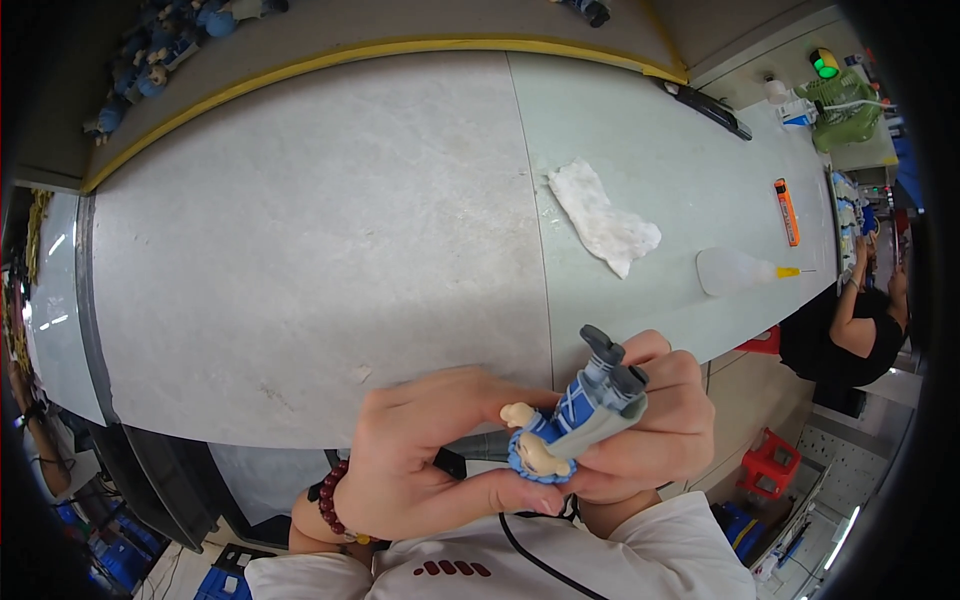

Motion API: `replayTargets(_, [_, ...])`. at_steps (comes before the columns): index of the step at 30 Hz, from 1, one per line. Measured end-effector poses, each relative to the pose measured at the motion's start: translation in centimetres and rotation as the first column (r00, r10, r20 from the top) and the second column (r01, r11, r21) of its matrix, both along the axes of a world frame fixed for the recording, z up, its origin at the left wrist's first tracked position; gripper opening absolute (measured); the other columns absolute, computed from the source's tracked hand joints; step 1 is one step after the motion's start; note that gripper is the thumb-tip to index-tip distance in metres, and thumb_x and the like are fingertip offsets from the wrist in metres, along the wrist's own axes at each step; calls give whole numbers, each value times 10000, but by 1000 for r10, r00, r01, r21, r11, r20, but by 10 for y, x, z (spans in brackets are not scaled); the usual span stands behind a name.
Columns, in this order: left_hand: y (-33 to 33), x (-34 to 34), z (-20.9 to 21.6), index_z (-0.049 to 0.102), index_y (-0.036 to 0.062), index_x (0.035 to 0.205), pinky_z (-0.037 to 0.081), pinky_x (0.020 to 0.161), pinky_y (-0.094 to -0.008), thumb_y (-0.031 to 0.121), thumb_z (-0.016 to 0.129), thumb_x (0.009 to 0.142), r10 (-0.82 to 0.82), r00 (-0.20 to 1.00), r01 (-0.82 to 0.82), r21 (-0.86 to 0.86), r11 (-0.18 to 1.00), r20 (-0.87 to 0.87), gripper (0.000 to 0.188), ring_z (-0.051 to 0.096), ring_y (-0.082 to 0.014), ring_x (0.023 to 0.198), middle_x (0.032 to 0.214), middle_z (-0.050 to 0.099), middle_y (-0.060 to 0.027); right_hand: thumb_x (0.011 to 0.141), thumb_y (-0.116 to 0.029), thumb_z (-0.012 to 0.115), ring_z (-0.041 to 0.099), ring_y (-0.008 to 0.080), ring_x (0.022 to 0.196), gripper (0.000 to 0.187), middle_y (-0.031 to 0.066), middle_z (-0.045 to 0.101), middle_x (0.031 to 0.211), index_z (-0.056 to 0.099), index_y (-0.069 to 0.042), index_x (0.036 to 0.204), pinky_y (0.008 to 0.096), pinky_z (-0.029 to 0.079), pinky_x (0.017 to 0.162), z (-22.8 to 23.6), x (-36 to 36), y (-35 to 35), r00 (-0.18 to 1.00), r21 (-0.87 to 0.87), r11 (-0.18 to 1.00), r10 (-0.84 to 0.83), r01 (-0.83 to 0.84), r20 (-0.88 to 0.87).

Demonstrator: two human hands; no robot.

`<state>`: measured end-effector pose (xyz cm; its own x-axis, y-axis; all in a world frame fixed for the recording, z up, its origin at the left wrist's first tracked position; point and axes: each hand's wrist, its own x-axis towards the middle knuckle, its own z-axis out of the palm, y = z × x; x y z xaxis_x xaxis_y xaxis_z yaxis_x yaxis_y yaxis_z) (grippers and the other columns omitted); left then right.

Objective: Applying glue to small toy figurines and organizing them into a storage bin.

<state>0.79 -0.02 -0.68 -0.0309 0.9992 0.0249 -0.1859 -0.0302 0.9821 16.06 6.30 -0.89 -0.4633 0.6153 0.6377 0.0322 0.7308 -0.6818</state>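
A small figurine [575,415] with blue hair, blue clothes and dark shoes is held in front of my chest, its head toward me and its feet pointing up and away. My left hand [430,440], with a dark red bead bracelet on the wrist, pinches it about the head and arm between thumb and forefinger. From the other side, my right hand [660,430] grips the figurine's body, fingers curled behind it. The part of the figurine under my right fingers is hidden.
A crumpled white cloth [603,218], a squeeze bottle [735,272] with a needle tip, an orange tube [787,213] and a black-handled tool [708,110] lie right on the table. Several blue figurines [160,60] stand on the far-left shelf. Another person [850,335] sits at right.
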Motion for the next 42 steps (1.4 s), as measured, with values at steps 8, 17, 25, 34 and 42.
replayTargets(8, [-1, 0, -2, 591, -2, 873, 429, 565, -230, 198, 732, 581, -14, 1000, 14, 31, 999, -4, 381, 575, -168, 633, 735, 597, -83, 538, -192, 735, 429, 113, 584, 209, -50, 473, 613, 616, -156, 707, 245, 388, 536, -5, 1, -4, 999, -16, 1000, -20, 19, -45])
replayTargets(17, [1, -1, 0, 593, -9, 879, 422, 557, -237, 194, 724, 588, -24, 999, 28, 91, 995, -35, 378, 560, -170, 624, 764, 597, -79, 542, -164, 733, 444, 136, 602, 208, -22, 506, 658, 609, -155, 708, 270, 401, 536, -7, 0, -9, 994, -93, 996, -3, -7, -108])
replayTargets(25, [0, -1, 0, 593, -8, 866, 422, 547, -235, 193, 722, 590, -27, 999, 29, 81, 996, -32, 366, 561, -169, 620, 754, 596, -76, 534, -45, 698, 444, 141, 602, 238, -9, 506, 692, 612, -158, 724, 277, 404, 542, 3, 2, -11, 1000, -229, 973, -18, 14, -19])
replayTargets(34, [0, 1, -2, 546, -71, 755, 396, 521, -235, 228, 790, 472, 27, 993, -12, 126, 992, -119, 479, 539, -159, 568, 666, 568, -123, 515, -54, 692, 434, 122, 619, 242, -38, 485, 670, 618, -185, 704, 257, 403, 561, -5, 4, -6, 1000, 5, 1000, 9, -9, -25])
replayTargets(42, [2, 0, -1, 583, -10, 891, 441, 589, -247, 184, 723, 588, 17, 997, -9, 98, 995, -76, 386, 576, -175, 667, 788, 597, -97, 528, -184, 705, 410, 136, 718, 196, -47, 432, 747, 603, -210, 693, 283, 396, 590, -1, 15, -6, 975, 182, 967, -200, 180, 96])
